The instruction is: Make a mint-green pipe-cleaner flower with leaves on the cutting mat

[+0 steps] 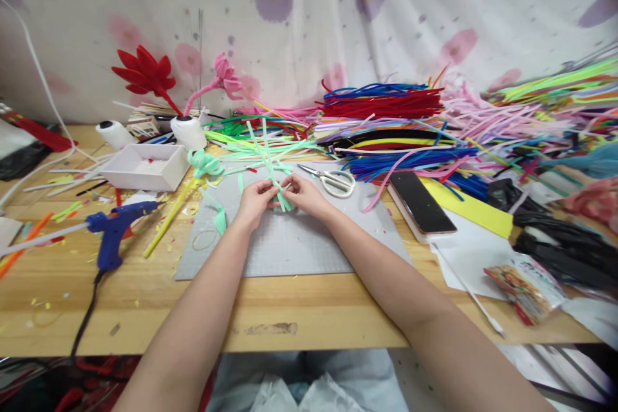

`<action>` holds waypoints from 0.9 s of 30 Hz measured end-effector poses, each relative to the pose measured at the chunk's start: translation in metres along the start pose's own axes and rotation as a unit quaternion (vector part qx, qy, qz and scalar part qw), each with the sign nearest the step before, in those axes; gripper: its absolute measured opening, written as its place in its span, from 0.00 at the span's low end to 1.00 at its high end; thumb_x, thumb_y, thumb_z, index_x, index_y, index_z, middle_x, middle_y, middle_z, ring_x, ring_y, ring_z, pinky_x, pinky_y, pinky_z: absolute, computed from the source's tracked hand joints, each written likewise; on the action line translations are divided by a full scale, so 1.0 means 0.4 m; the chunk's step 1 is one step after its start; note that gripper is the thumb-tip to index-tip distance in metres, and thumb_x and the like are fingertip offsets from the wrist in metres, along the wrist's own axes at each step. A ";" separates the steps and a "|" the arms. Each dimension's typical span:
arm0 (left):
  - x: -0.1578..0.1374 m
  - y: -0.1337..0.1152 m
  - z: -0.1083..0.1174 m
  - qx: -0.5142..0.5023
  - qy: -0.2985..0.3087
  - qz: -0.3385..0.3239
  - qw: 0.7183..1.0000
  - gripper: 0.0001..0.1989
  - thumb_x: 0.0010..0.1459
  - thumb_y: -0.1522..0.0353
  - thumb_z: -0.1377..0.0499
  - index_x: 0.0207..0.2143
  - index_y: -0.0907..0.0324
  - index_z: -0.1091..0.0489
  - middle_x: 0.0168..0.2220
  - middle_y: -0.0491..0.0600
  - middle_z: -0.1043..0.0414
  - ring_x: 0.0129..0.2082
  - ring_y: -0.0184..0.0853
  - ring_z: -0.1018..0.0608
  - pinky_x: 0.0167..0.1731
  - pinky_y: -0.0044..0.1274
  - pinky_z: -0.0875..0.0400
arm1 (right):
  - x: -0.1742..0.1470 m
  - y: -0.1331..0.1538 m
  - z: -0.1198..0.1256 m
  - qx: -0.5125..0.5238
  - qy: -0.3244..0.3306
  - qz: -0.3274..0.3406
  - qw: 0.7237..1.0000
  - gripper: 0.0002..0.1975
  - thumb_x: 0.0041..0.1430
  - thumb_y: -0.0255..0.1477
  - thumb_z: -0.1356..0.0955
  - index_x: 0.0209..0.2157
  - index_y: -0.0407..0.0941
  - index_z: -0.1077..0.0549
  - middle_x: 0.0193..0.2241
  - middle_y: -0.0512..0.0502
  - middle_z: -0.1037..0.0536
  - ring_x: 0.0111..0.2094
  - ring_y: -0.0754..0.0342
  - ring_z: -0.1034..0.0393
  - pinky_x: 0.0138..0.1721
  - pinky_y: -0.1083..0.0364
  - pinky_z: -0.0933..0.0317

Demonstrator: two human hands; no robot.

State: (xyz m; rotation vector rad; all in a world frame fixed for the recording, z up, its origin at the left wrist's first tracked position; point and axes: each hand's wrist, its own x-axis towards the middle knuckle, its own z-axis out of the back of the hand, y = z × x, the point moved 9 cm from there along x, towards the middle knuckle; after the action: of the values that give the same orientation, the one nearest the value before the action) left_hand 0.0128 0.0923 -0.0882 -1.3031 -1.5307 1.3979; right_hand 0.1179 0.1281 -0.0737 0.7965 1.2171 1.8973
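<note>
Over the grey cutting mat (299, 251), my left hand (255, 201) and my right hand (306, 195) meet, both with fingers pinched on mint green pipe cleaners (267, 149). Two long ends cross and point up and away from me; a folded part (284, 201) shows between the hands. Just right of my right hand lie scissors (337, 184) with pale handles. Left of my left hand are a mint green petal-like piece (221, 221) and a thin ring (205, 240). A mint green flower head (205, 163) on a yellow stem (167, 222) rests at the mat's left edge.
A blue glue gun (112, 235) with a black cord lies left. Behind it is a white box (147, 167). Red (147, 72) and pink (226, 79) flowers stand at the back. Bundled pipe cleaners (381, 104) fill the back right. A phone (423, 202) lies right.
</note>
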 end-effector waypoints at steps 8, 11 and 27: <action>-0.010 -0.002 -0.016 0.029 0.030 0.020 0.999 0.17 0.31 0.66 0.33 0.27 0.64 0.28 0.26 0.48 0.29 0.22 0.28 0.29 0.18 0.20 0.34 | 0.008 -0.001 0.060 0.007 -0.088 0.018 0.996 0.07 0.48 0.30 0.38 0.31 0.45 0.37 0.18 0.58 0.39 0.19 0.62 0.44 0.23 0.61 0.48; -0.016 -0.007 -0.021 0.036 0.040 0.023 0.998 0.18 0.31 0.68 0.34 0.30 0.63 0.28 0.25 0.47 0.30 0.23 0.28 0.29 0.18 0.20 0.34 | 0.007 -0.004 0.082 0.015 -0.106 0.013 0.994 0.07 0.48 0.31 0.38 0.31 0.45 0.37 0.20 0.56 0.38 0.21 0.61 0.43 0.24 0.60 0.47; -0.007 -0.012 0.005 0.000 -0.078 -0.031 0.996 0.19 0.33 0.63 0.35 0.30 0.65 0.27 0.27 0.49 0.27 0.24 0.30 0.27 0.23 0.21 0.34 | -0.006 0.013 0.015 -0.023 -0.028 0.024 0.999 0.13 0.47 0.38 0.35 0.33 0.45 0.38 0.28 0.52 0.29 0.29 0.59 0.34 0.30 0.59 0.42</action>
State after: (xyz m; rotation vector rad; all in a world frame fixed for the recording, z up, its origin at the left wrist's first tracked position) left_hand 0.0105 0.0892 -0.0836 -1.1585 -1.6592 1.4903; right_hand 0.1228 0.1273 -0.0669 0.8555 1.1254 1.9204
